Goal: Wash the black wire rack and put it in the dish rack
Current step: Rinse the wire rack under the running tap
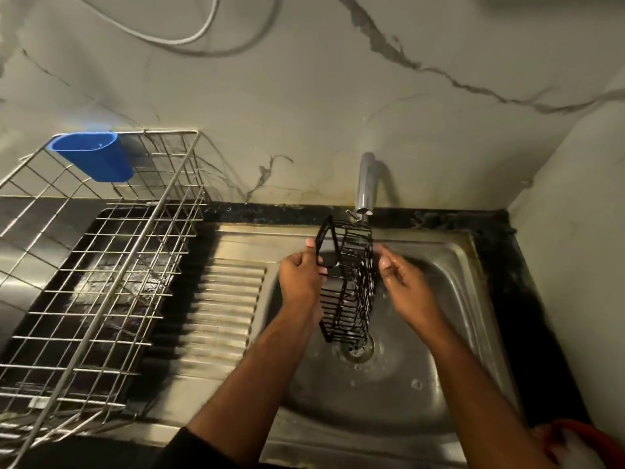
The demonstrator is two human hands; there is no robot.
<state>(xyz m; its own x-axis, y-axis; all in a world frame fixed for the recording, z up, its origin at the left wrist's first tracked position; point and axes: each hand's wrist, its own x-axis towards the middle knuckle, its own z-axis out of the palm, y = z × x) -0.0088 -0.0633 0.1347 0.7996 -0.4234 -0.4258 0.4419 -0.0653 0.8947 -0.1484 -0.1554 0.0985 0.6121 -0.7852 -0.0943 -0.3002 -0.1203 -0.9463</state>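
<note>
Left hand (299, 277) has its fingers curled round the left edge of the black wire rack (348, 286), thumb up against the upper frame; it looks like the only real grip on it. Right hand (400, 277) sits at the rack's right side, fingers loosely bent, fingertips at or just off the wires. Can't tell if it's actually touching; it isn't clamped on anything. Rack hangs upright and long-ways over the stainless steel sink basin (449, 333), top corner directly under the curved chrome tap spout (366, 184), bottom end just above the round drain (356, 350), between the two hands. Risks as I see them: wet wire plus what looks like a one-sided hold means it could twist or slip out and drop into the basin. A narrow stream hitting one corner would likely leave the lower wires unrinsed unless the rack gets turned. Splash off the wires could reach the black stone worktop (527, 299) and the marble-pattern wall (304, 96). The transfer is the other weak point: the silver wire dish rack (101, 265) with the blue plastic cutlery cup (94, 157) stands well off to the left, past the ribbed drainboard (226, 306), so the rack would drip across on the way and its hook ends might snag the grid.
</note>
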